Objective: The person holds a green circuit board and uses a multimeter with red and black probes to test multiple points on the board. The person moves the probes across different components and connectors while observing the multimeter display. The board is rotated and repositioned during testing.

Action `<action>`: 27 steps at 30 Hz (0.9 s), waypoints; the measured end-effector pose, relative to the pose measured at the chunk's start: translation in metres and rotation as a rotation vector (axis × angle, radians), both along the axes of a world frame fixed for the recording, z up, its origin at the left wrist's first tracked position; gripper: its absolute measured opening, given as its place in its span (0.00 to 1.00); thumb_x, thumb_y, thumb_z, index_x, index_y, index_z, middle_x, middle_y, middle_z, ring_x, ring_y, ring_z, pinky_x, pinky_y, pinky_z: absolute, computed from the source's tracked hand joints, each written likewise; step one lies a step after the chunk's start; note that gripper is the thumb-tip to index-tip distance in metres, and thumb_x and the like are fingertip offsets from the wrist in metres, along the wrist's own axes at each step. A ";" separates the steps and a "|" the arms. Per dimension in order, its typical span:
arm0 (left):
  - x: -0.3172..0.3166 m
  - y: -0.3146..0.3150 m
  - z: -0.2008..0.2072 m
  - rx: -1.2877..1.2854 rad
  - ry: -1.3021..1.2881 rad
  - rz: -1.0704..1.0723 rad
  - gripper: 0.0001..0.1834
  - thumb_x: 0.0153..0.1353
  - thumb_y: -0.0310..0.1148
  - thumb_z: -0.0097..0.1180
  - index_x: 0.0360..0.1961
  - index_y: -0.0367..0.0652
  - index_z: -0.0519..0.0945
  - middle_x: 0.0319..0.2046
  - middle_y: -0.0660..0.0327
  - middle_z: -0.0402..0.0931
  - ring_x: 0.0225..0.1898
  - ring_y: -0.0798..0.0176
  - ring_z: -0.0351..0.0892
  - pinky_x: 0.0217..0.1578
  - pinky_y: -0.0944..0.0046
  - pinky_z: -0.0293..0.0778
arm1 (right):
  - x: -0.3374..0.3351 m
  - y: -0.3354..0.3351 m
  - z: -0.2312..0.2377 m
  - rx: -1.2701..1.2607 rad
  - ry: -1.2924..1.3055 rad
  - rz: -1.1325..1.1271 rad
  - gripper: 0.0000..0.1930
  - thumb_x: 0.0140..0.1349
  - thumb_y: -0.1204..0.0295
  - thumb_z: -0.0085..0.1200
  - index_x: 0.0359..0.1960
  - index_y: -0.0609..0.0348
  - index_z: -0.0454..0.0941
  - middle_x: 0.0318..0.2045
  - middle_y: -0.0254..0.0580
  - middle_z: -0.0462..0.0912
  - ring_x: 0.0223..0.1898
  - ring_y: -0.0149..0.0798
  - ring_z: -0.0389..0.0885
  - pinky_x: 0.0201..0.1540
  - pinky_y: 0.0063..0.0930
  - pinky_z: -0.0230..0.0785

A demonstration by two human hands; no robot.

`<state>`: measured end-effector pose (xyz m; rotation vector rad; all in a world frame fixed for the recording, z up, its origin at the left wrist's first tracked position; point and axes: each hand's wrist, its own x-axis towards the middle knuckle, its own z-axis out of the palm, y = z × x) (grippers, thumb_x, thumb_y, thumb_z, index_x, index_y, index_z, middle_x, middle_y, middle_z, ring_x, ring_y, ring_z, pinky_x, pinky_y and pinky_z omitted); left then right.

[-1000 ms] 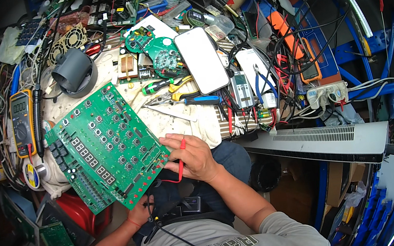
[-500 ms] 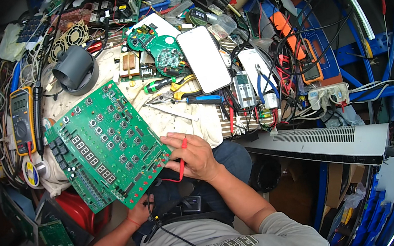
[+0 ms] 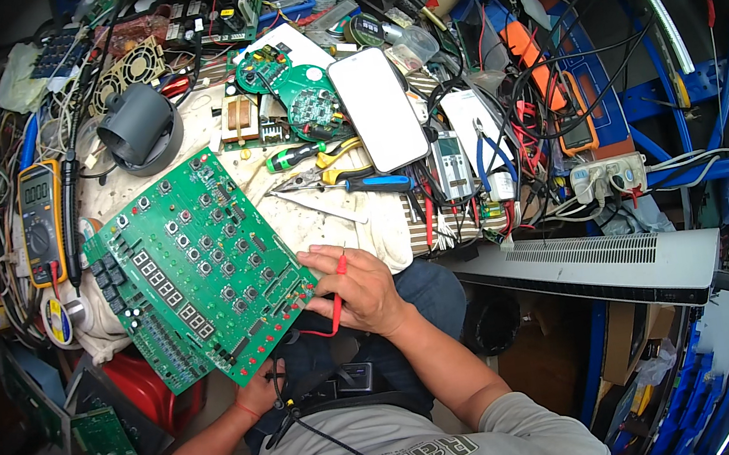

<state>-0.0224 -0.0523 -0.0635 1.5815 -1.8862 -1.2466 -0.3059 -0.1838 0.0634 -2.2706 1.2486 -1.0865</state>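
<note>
Printed lettering marks the grey shirt (image 3: 347, 446); the yellow multimeter (image 3: 41, 224), far left, displays digits. Half curled, the right hand (image 3: 359, 291) holds a red probe (image 3: 336, 291) and the green circuit board (image 3: 192, 280) at the cloth-covered tabletop's (image 3: 386, 230) near edge. The left hand's (image 3: 260, 391) grip is hidden.

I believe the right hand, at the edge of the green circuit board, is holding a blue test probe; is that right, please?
The colour is wrong: the head view shows the right hand, at the edge of the green circuit board, holding a red test probe.
</note>
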 end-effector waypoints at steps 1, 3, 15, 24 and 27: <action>0.000 0.001 0.000 0.004 -0.009 0.007 0.21 0.68 0.38 0.64 0.18 0.41 0.76 0.16 0.54 0.69 0.18 0.51 0.71 0.23 0.50 0.67 | 0.000 0.000 0.000 0.001 0.000 -0.002 0.16 0.54 0.66 0.75 0.37 0.53 0.78 0.58 0.43 0.86 0.60 0.48 0.84 0.55 0.40 0.79; 0.000 0.001 -0.002 0.018 0.004 0.001 0.21 0.68 0.38 0.64 0.18 0.42 0.77 0.16 0.54 0.70 0.18 0.51 0.71 0.24 0.50 0.67 | 0.000 0.000 0.000 -0.004 0.000 0.001 0.16 0.54 0.66 0.75 0.37 0.53 0.78 0.58 0.43 0.86 0.60 0.48 0.84 0.55 0.40 0.79; 0.001 -0.001 0.000 -0.016 -0.044 -0.035 0.17 0.67 0.36 0.63 0.22 0.41 0.79 0.15 0.56 0.71 0.18 0.56 0.72 0.24 0.54 0.69 | 0.000 0.000 0.000 -0.006 0.000 -0.004 0.16 0.54 0.65 0.75 0.36 0.53 0.79 0.57 0.43 0.86 0.59 0.48 0.85 0.55 0.40 0.79; 0.001 0.000 -0.004 -0.007 -0.028 -0.008 0.19 0.66 0.38 0.66 0.19 0.43 0.79 0.17 0.54 0.73 0.20 0.50 0.74 0.24 0.50 0.69 | 0.000 0.000 0.001 -0.005 0.000 -0.004 0.16 0.54 0.66 0.75 0.36 0.54 0.79 0.57 0.43 0.86 0.59 0.48 0.85 0.55 0.40 0.79; 0.001 0.000 -0.004 -0.037 -0.031 -0.009 0.19 0.66 0.37 0.66 0.19 0.43 0.79 0.17 0.54 0.72 0.20 0.50 0.73 0.24 0.50 0.69 | 0.000 0.000 0.001 0.000 0.000 -0.003 0.15 0.54 0.66 0.75 0.36 0.54 0.79 0.57 0.43 0.86 0.59 0.48 0.85 0.55 0.40 0.79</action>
